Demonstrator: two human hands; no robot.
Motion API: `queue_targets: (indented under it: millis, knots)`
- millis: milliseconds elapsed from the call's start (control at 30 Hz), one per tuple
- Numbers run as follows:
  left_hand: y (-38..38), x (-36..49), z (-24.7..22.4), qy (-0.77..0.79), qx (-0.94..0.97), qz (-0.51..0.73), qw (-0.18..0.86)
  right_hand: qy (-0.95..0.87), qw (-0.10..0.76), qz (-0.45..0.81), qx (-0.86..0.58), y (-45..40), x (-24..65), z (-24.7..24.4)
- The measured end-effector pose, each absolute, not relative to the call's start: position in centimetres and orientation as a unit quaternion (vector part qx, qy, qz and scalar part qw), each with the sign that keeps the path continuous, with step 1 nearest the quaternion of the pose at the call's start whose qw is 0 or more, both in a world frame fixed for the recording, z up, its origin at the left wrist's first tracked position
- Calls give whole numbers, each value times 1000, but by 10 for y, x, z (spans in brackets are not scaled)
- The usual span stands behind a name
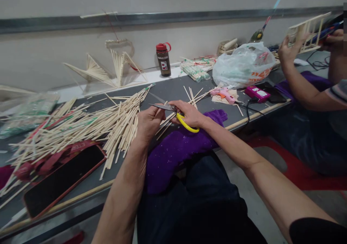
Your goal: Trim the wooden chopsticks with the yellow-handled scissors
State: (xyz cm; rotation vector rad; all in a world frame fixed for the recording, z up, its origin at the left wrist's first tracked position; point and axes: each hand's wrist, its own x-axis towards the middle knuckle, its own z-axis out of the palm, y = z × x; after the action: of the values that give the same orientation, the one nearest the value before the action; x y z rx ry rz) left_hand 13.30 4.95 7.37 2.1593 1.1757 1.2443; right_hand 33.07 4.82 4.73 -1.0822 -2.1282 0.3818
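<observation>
My right hand (189,114) is closed on a pair of scissors (187,124) with yellow handles. Their blades point left and are spread apart, close to the fingers of my left hand (148,123). Those fingers are pinched together; whatever is between them is too small or hidden to make out. Thin wooden sticks (163,128) show under and between both hands. A purple cloth (173,153) lies below my hands, over the table edge and my lap, with pale specks on it. Left of my left hand spreads a large pile of wooden sticks (119,124).
A phone (65,180) lies by the left edge. Behind are fan-shaped stick models (93,72), a bottle (164,60), packed sticks (195,71) and a plastic bag (242,65). A pink glue gun (223,94) rests rightward. A co-worker's hand (288,52) is near a stick frame.
</observation>
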Motion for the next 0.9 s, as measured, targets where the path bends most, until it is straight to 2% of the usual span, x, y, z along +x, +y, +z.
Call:
queue_targets:
  millis: [900]
  knots:
    - [56, 134, 67, 453, 776, 413, 147, -811, 316, 125, -477, 48, 331, 40]
